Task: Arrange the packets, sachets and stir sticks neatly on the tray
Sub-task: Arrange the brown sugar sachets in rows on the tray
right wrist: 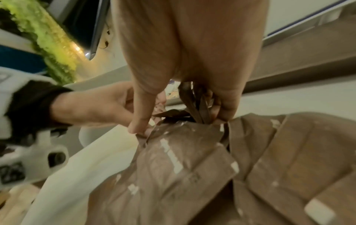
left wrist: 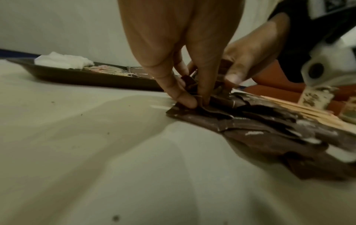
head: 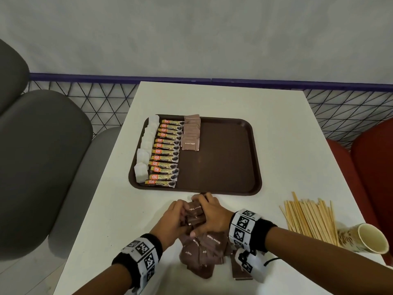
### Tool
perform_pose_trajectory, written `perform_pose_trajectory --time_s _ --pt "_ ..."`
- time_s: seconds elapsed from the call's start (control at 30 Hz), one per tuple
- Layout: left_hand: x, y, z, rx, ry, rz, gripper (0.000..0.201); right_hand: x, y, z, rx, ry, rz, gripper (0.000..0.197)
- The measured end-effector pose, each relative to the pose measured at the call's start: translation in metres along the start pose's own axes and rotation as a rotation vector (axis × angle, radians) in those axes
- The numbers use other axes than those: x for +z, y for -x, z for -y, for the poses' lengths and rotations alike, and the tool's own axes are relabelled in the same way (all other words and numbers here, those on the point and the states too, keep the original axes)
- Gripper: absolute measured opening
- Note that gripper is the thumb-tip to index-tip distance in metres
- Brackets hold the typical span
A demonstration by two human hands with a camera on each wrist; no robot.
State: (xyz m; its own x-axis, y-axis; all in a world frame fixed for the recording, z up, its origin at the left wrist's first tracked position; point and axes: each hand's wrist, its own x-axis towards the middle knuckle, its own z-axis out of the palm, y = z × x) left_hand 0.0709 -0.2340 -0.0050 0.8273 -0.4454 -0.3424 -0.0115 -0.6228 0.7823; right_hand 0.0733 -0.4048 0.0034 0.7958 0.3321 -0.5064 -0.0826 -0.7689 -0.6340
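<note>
- On the left of the tray (head: 251, 158), white sachets (head: 142, 160), coffee sticks (head: 165, 154) and a short row of brown sugar packets (head: 191, 135) are already being kept in three columns; the right half is bare.
- A small bundle of brown packets (head: 194, 213) is being squared up on the table (head: 244, 103), just short of the tray's near edge.
- The bundle is being pinched by the curled fingers of the left hand (head: 172, 218) on one side.
- It is being gripped from the other side by the right hand (head: 212, 216), fingers bent round it.
- Beneath the wrists, a loose heap of packets (head: 202, 254) is being left unsorted.
- Judged risk: thin packets being squeezed unevenly could fan out or slip, and the neat sugar row could be knocked when the bundle is being set down.
- On the right, stir sticks (head: 308, 218) are lying beside a tipped paper cup (head: 368, 239); they could be scattered by a passing sleeve.
</note>
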Motion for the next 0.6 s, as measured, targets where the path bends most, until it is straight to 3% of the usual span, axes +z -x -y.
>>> perform_pose_trajectory --time_s 0.2,0.3,0.6 --pt "-0.003 0.001 0.007 -0.095 0.142 -0.065 0.038 0.016 0.001 0.006 -0.090 0.344 0.011 0.101" --pt "-0.008 0.001 0.006 -0.113 0.193 -0.092 0.035 0.020 -0.003 0.007 -0.094 0.413 -0.014 0.092" --pt "-0.030 -0.004 0.001 -0.241 0.555 -0.200 0.014 0.005 0.000 0.002 -0.157 0.354 -0.100 0.051"
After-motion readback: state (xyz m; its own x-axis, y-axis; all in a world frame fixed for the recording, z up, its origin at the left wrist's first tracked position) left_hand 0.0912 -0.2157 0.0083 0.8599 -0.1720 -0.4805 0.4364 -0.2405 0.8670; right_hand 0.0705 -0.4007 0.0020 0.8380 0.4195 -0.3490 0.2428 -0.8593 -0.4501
